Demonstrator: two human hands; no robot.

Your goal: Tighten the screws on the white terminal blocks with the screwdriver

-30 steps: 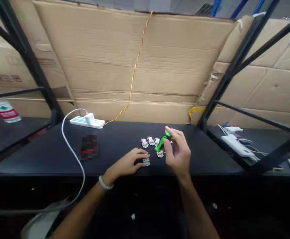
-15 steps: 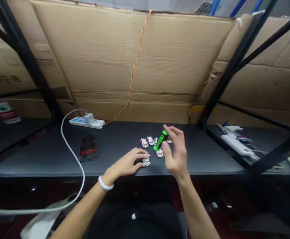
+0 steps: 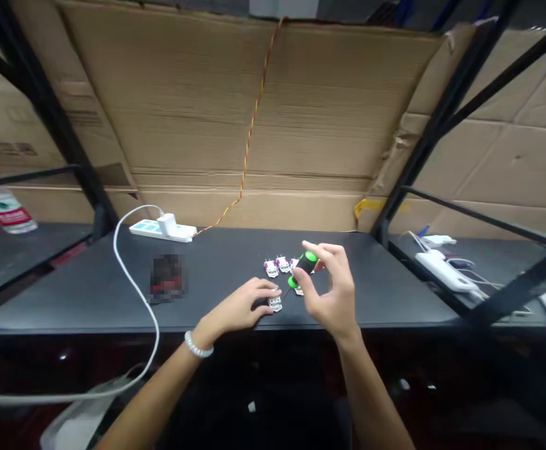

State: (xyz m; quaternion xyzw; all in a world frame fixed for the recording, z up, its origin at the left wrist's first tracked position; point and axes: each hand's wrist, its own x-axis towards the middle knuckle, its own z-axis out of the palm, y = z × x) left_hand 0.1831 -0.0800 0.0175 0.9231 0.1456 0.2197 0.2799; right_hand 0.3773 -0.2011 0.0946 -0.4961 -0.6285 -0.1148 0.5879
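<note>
My left hand lies low on the black tabletop, thumb and fingers pinching a small white plastic part from its sides. In my right hand is a green and black screwdriver, its handle between thumb and fingers. The thin shaft slants down and left toward the held part; whether its tip touches is too small to tell. Just behind, several similar white and purple parts stand in a row, among them one on the left and another beside it. Some are partly hidden behind my right hand and the screwdriver.
A white power strip with a plugged-in charger and white cable lies at the back left. Nearer is a blurred dark object. Black metal posts flank the tabletop; cardboard closes the back. A bottle stands far left.
My right hand's fingers have shifted around the screwdriver handle, the thumb moving left across it, and the handle stands at a changed tilt. My left hand and its part have stayed put.
</note>
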